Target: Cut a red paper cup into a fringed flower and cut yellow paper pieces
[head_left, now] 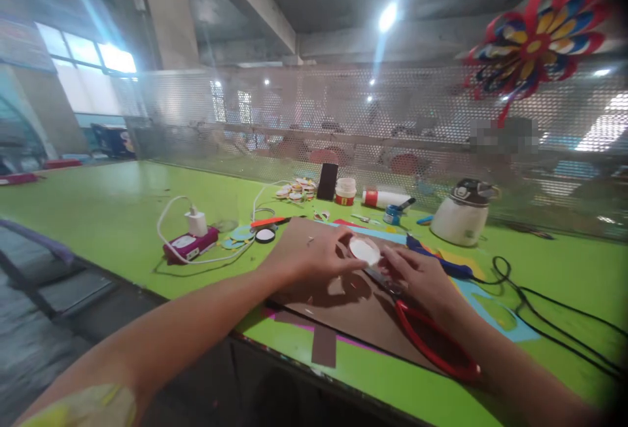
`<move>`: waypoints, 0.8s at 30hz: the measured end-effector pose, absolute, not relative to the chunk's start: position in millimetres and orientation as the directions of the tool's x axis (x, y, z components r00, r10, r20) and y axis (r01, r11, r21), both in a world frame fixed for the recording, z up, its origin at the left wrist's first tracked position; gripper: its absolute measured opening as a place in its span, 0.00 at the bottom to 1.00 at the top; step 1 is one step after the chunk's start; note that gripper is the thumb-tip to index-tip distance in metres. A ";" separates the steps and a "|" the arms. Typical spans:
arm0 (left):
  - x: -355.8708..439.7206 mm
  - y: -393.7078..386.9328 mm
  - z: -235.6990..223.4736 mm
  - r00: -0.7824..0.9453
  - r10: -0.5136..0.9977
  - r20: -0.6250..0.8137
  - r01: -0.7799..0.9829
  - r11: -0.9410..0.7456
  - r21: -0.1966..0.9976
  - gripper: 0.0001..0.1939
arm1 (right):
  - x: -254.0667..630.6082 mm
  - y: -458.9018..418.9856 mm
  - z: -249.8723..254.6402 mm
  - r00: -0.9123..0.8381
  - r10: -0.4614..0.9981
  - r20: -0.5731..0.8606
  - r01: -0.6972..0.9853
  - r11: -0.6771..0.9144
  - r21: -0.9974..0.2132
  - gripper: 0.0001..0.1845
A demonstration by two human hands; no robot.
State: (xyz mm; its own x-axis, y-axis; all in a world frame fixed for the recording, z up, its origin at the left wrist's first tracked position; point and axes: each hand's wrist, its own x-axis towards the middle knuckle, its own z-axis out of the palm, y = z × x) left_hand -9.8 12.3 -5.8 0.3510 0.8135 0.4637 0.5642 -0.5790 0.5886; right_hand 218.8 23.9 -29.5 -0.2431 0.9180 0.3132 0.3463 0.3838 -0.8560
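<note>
A small round white disc (364, 252) is held just above the brown board (314, 303). My left hand (318, 250) curls round its left side, thumb below and fingers above. At its right edge the fingertips of my right hand (412, 273) are pinched together against the disc. Scissors with red handles (436, 345) lie on the board under my right hand, their blades pointing to the disc. A blue glue gun (441, 260) with a black cord rests just beyond my right hand, by sheets of light blue paper (495, 312).
Left of the board lie a purple power strip (191, 246) with a white charger, and a small black-rimmed round lid (265, 236). Behind are a phone (327, 182), a white jar (345, 191), a blue paint jar (392, 214) and a white bottle (460, 218). A mesh screen (294, 113) borders the green table.
</note>
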 end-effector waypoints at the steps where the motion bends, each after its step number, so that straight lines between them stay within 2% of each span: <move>1: -5.5 8.6 -5.8 0.382 0.813 0.440 0.566 -0.582 0.584 0.24 | 217.7 22.0 -29.0 -0.252 0.932 0.262 0.285 0.330 -0.900 0.28; 4: 2.1 5.9 -6.4 0.461 0.781 0.421 0.549 -0.624 0.556 0.26 | 214.7 15.6 -28.4 -0.296 0.947 0.128 0.135 0.174 -0.975 0.28; 10: -1.2 13.7 -14.7 0.507 0.744 0.435 0.543 -0.668 0.508 0.28 | 214.3 12.0 -28.7 -0.325 0.946 -0.003 -0.021 -0.010 -1.000 0.21; 16: -1.6 15.2 -26.2 0.439 0.723 0.533 0.529 -0.687 0.497 0.25 | 214.2 15.1 -28.8 -0.315 0.948 -0.034 -0.107 -0.072 -0.992 0.18; 21: -4.7 13.0 -28.1 0.427 0.751 0.504 0.515 -0.660 0.547 0.31 | 211.8 11.5 -30.3 -0.295 0.953 -0.063 -0.122 -0.103 -0.987 0.21; 24: -7.3 11.0 -24.9 0.485 0.725 0.488 0.480 -0.688 0.544 0.29 | 210.0 8.4 -30.7 -0.293 0.953 -0.082 -0.112 -0.119 -0.987 0.22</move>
State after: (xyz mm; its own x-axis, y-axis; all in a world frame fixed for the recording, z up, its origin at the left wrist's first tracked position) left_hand -7.3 11.0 -24.9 0.4851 0.7254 0.4884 0.4804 -0.6877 0.5442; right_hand 210.0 8.4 -30.7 -0.2926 0.9527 -0.0817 -0.1116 -0.1189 -0.9866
